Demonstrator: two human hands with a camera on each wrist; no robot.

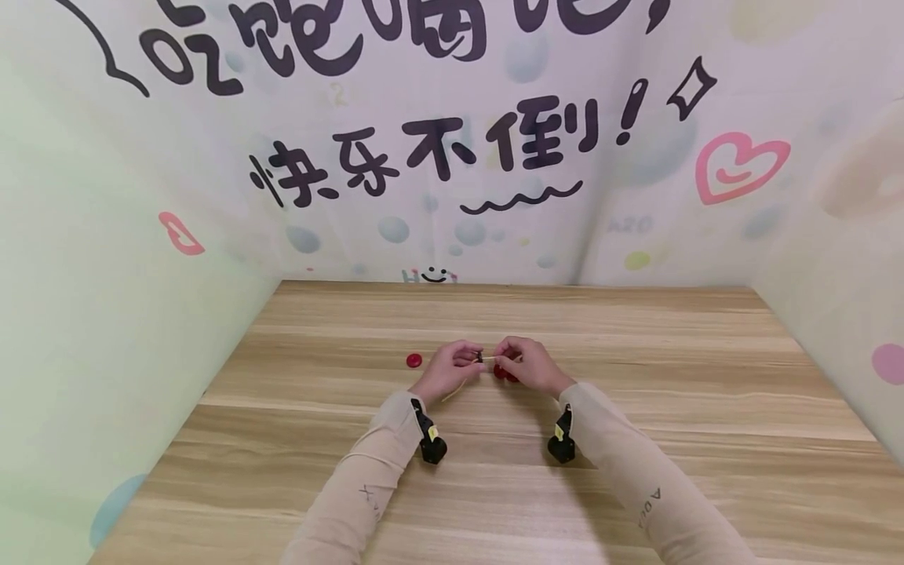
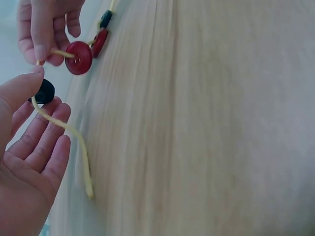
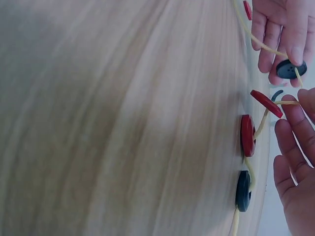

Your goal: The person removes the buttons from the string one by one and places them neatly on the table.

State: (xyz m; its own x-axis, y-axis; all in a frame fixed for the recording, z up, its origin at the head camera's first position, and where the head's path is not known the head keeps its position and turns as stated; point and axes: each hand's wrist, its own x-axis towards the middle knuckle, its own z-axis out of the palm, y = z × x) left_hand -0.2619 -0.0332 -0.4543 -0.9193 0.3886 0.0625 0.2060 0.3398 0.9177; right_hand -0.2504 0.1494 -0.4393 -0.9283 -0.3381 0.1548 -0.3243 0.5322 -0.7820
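Note:
My left hand point(image 1: 450, 369) pinches a dark button point(image 3: 291, 69) between thumb and fingers, its other fingers spread. A yellow cord point(image 2: 74, 129) runs through this button, and its loose end hangs past my left palm. Close by on the right, my right hand point(image 1: 531, 366) pinches the cord between thumb and forefinger. Beside the right fingers, a red button point(image 2: 78, 58) hangs on the cord. Further along it are a second red button point(image 3: 248, 135) and another dark button point(image 3: 243, 191), at the tabletop. In the head view, the hands partly hide the strung buttons.
A loose red button point(image 1: 413, 360) lies on the wood-grain table point(image 1: 339, 329), left of my left hand. Behind the table rises a printed wall point(image 1: 424, 235) with lettering, and pale side walls flank it. Each wrist carries a black camera.

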